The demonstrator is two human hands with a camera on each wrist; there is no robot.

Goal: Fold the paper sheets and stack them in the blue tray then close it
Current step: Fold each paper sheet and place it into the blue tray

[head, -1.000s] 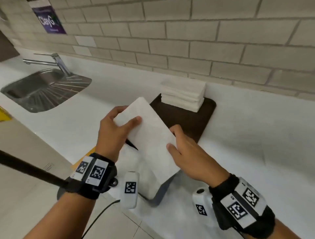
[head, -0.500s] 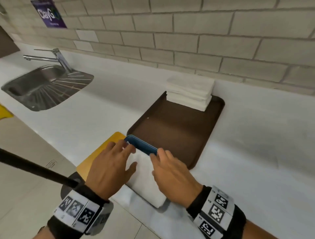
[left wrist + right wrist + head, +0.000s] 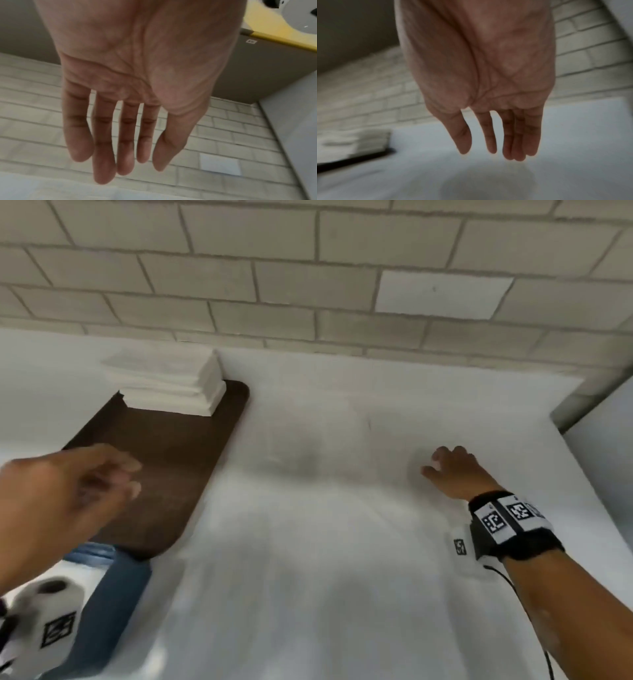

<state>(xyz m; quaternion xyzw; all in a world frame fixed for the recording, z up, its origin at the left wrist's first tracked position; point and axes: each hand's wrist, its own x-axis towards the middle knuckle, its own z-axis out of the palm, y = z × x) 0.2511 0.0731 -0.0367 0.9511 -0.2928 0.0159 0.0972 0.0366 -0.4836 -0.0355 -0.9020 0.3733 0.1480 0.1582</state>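
The blue tray (image 3: 114, 590) sits at the bottom left, partly cut off, with something white inside that I cannot make out. A stack of white paper sheets (image 3: 171, 386) (image 3: 356, 140) rests on the far end of the brown tray (image 3: 164, 470). My left hand (image 3: 132, 477) (image 3: 130, 169) hovers blurred over the brown tray's near left part, fingers straight, holding nothing. My right hand (image 3: 435, 463) (image 3: 493, 152) is far to the right, low over the bare white counter (image 3: 325, 542), fingers extended and empty.
A pale brick wall (image 3: 308, 285) runs along the back of the counter. A grey panel (image 3: 603, 440) bounds the counter on the right. A yellow surface (image 3: 274, 31) shows behind my left hand. A black cable hangs from my right wrist.
Both hands have left the folded sheet in the blue tray. The right hand swung far right over the counter, the left rose over the brown tray, and the head view turned right.
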